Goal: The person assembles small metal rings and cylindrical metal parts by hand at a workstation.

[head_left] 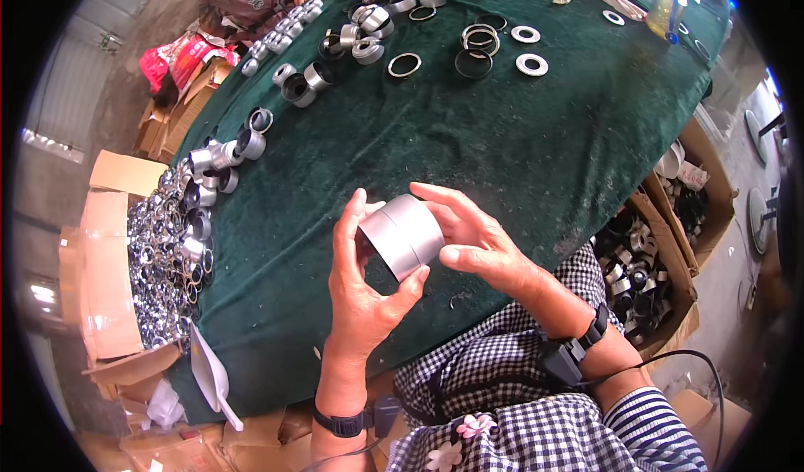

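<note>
A short silver metal cylinder [404, 236] is held above the near edge of the green table [469, 154]. My left hand [360, 283] grips it from the left, thumb under its lower rim and fingers up its side. From the right, my right hand [473, 237] holds the same cylinder, fingers spread over its top and thumb at its right side. Both wrists carry dark bands.
Several metal sleeves [226, 158] line the table's left edge, with rings [479, 41] and washers [532, 64] at the far side. A cardboard box of shiny metal parts [163, 263] stands at left, boxes of dark parts [641, 275] at right. A white scoop [209, 376] lies near left.
</note>
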Demonstrator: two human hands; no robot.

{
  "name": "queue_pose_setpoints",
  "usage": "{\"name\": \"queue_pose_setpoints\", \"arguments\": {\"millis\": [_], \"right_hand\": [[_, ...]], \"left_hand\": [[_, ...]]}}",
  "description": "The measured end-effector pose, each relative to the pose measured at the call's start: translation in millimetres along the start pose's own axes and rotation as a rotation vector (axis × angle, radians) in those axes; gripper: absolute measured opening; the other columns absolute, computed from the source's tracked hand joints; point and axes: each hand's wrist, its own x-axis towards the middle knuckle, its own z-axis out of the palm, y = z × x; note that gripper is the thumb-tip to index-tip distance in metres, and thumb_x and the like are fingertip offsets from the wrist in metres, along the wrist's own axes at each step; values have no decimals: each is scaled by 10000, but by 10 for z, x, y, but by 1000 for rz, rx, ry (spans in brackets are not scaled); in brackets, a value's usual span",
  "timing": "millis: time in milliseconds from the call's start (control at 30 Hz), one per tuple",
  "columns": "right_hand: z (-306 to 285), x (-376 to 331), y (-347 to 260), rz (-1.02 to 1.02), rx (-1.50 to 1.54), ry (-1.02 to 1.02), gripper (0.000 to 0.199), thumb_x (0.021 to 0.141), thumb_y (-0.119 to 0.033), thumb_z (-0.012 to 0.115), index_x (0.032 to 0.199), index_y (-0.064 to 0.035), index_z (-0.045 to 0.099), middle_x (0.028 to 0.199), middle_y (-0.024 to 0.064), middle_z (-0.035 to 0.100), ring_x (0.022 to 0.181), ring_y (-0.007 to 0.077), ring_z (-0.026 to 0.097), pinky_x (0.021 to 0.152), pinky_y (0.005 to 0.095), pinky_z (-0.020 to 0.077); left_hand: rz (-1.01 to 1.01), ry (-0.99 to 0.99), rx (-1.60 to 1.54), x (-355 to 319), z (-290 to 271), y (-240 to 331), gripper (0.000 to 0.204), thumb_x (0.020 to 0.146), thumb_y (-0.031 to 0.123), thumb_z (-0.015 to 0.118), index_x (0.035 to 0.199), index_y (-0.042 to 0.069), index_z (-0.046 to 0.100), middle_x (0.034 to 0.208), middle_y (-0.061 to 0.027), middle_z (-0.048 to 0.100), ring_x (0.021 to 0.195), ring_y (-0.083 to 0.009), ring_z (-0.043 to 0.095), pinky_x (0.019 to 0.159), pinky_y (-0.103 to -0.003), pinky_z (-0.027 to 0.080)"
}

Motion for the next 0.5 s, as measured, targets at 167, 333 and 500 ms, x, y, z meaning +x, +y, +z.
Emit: {"name": "queue_pose_setpoints", "arguments": {"millis": [167,333,500], "right_hand": [[59,7,40,-30,-149,51,751,892,-227,712,1528,-137,321,1391,157,454,1232,251,530,966,390,499],[98,-7,77,19,-186,33,763,887,-180,692,1538,-157,294,1329,137,472,1110,217,581,896,352,530],[148,-38,48,24,-148,42,759,883,-162,686,1533,-150,295,1333,135,474,1113,217,585,912,359,521]], "left_hand": [[-139,-12,-75,-12,-6,65,917,758,180,820,1499,81,288,1322,-116,472,1201,-228,545,989,-388,492],[-45,-45,294,-8,-119,60,811,713,200,853,1386,72,418,1274,-109,511,1141,-224,587,950,-387,520],[4,-21,205,-31,-107,-7,784,697,187,854,1360,84,449,1248,-100,530,1107,-219,606,938,-381,527]]}}
